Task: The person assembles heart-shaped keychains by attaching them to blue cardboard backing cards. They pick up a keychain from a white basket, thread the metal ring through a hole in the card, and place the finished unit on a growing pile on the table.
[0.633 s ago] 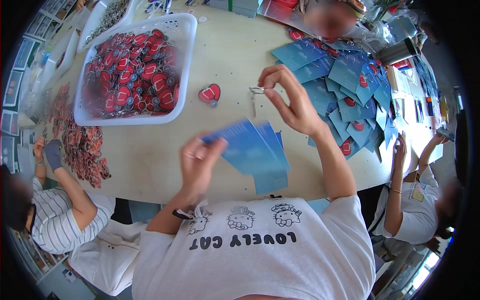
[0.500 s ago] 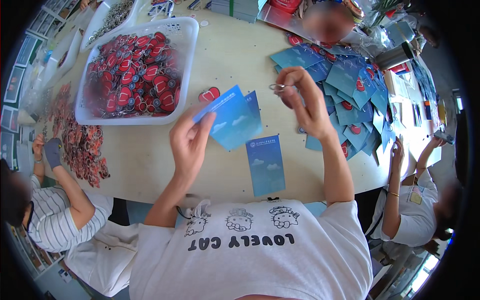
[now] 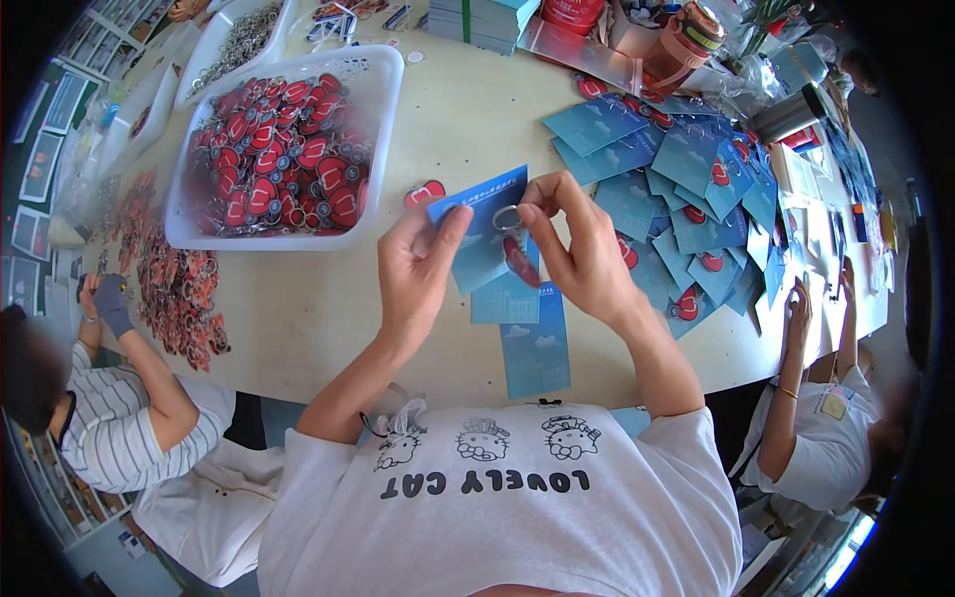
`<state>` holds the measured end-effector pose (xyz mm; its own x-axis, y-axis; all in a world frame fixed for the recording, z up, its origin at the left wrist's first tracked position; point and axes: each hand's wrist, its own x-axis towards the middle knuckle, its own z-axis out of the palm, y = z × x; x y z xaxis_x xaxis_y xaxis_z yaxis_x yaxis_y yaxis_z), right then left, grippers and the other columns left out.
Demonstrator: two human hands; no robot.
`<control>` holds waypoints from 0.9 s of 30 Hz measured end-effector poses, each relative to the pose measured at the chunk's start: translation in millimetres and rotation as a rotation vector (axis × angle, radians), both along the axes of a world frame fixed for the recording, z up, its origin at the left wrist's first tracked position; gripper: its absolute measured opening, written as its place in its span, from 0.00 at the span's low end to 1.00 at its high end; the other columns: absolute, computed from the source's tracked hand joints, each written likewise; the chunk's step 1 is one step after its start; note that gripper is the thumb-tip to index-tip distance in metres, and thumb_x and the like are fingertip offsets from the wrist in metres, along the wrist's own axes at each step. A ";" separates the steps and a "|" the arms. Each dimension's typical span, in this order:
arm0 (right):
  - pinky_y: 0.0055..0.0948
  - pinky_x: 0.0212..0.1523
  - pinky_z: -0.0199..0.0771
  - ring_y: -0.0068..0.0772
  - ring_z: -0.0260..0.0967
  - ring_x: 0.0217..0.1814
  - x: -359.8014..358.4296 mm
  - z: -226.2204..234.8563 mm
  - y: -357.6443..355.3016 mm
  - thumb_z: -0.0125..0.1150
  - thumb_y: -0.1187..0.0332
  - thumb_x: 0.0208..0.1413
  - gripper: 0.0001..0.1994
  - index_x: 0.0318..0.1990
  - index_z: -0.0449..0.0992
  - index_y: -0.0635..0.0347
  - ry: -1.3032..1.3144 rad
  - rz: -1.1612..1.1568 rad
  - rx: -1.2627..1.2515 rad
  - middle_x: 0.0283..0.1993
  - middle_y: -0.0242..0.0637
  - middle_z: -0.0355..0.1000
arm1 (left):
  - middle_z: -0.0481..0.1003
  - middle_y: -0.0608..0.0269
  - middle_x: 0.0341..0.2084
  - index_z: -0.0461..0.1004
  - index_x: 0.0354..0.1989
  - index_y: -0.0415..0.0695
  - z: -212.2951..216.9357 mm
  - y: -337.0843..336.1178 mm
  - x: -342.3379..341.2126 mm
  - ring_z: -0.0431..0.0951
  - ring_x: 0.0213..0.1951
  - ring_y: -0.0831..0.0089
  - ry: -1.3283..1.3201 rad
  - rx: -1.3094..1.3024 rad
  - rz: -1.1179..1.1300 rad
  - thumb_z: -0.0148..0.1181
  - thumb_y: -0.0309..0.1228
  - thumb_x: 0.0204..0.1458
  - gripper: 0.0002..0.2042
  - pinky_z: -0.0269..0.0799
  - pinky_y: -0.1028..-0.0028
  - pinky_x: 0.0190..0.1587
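Note:
My left hand (image 3: 430,254) pinches a blue card (image 3: 482,224) by its left edge, above the table. In front of that card, my right hand (image 3: 582,239) grips a keychain (image 3: 519,261) by its metal ring, and the red pendant hangs down over the card's right side. Below sits a second blue card (image 3: 502,306), partly covered by the first; whether it rests on the table or is still held I cannot tell. A third card (image 3: 537,360) lies flat near the table's front edge. One red keychain (image 3: 425,192) lies just beyond my left hand.
A white basket (image 3: 383,149) full of red keychains stands at left. Orange-red keychains (image 3: 179,298) are heaped beside it. On the right is a pile of blue cards with keychains (image 3: 686,214). A steel flask (image 3: 791,114) and an orange bottle (image 3: 681,50) stand behind. Co-workers sit either side.
My right hand has come down and left, bringing the keychain in front of the card. My left hand has moved right. A second card now shows lower, beneath the held one.

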<state>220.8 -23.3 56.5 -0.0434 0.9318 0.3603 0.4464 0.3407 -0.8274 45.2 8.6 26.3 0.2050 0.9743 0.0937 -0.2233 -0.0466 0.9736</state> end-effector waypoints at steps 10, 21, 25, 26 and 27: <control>0.33 0.33 0.61 0.35 0.65 0.25 -6.7 1.8 2.2 0.60 0.75 0.55 0.07 0.35 0.66 0.63 -0.237 -0.235 0.216 0.26 0.38 0.70 | 0.77 0.61 0.37 0.74 0.43 0.33 7.7 -4.5 23.4 0.75 0.40 0.79 -0.295 -0.042 -0.054 0.62 0.22 0.54 0.10 0.70 0.78 0.47; 0.29 0.37 0.70 0.35 0.70 0.35 -15.4 13.9 -6.0 0.59 0.74 0.57 0.14 0.47 0.64 0.67 0.247 -0.152 0.005 0.37 0.45 0.72 | 0.71 0.59 0.44 0.65 0.51 0.34 18.0 -5.6 29.0 0.71 0.46 0.78 -0.283 0.135 -0.051 0.53 0.23 0.60 0.12 0.67 0.76 0.51; 0.26 0.32 0.69 0.29 0.68 0.31 -13.1 10.0 -6.2 0.57 0.76 0.58 0.12 0.47 0.65 0.66 0.225 -0.105 0.005 0.33 0.44 0.72 | 0.68 0.59 0.46 0.63 0.53 0.36 18.7 -9.7 33.8 0.69 0.48 0.77 -0.242 0.165 -0.027 0.50 0.23 0.61 0.13 0.64 0.75 0.53; 0.26 0.33 0.69 0.28 0.68 0.31 -12.7 10.7 -6.7 0.56 0.77 0.58 0.12 0.47 0.65 0.66 0.211 -0.114 -0.005 0.33 0.43 0.71 | 0.68 0.59 0.47 0.62 0.53 0.36 18.5 -9.3 35.0 0.68 0.49 0.77 -0.228 0.179 -0.024 0.49 0.23 0.61 0.13 0.64 0.75 0.54; 0.25 0.33 0.68 0.27 0.67 0.31 -12.4 11.9 -7.0 0.56 0.77 0.57 0.11 0.47 0.65 0.66 0.197 -0.123 -0.015 0.33 0.43 0.71 | 0.67 0.60 0.47 0.61 0.54 0.38 17.5 -6.1 33.1 0.68 0.49 0.77 -0.229 0.123 -0.052 0.50 0.22 0.61 0.14 0.62 0.75 0.54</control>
<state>208.4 -30.3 68.4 0.1405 0.9309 0.3370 0.3130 0.2812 -0.9072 78.4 2.4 43.8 0.2139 0.9415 0.2603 -0.4428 -0.1441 0.8850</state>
